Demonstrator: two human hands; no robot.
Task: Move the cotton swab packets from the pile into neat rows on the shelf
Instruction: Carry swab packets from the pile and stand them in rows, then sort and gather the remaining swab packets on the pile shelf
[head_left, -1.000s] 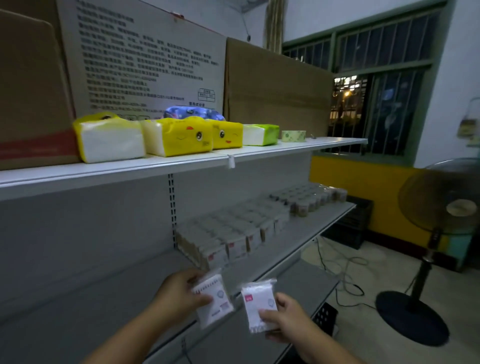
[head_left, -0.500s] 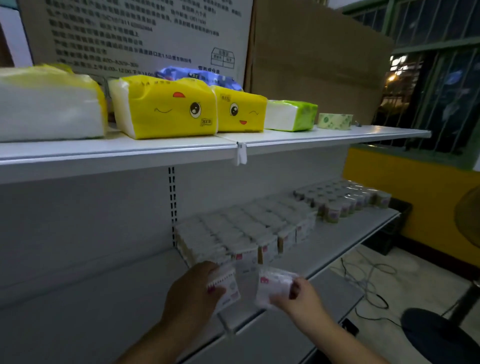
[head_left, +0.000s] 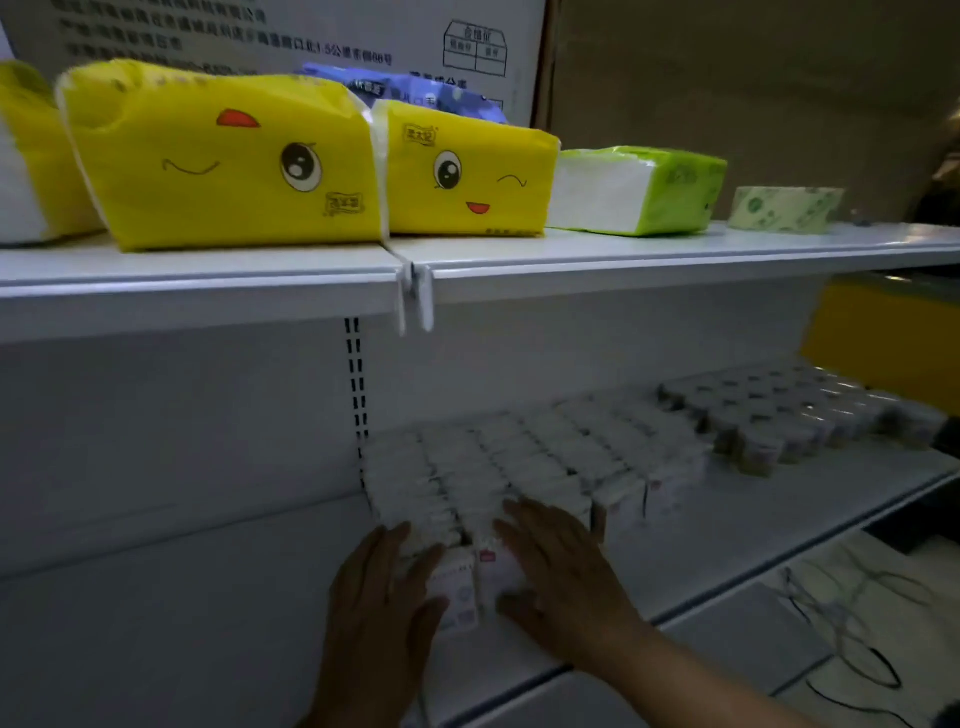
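Your left hand and right hand, fingers nearly straight, press 2 cotton swab packets against the front rows on the shelf; likely light, crinkly, slippery, so pinch their flat faces

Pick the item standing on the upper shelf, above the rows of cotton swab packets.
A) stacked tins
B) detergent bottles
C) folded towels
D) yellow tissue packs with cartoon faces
D: yellow tissue packs with drawn faces sit on the upper shelf, over the cotton swab packets.
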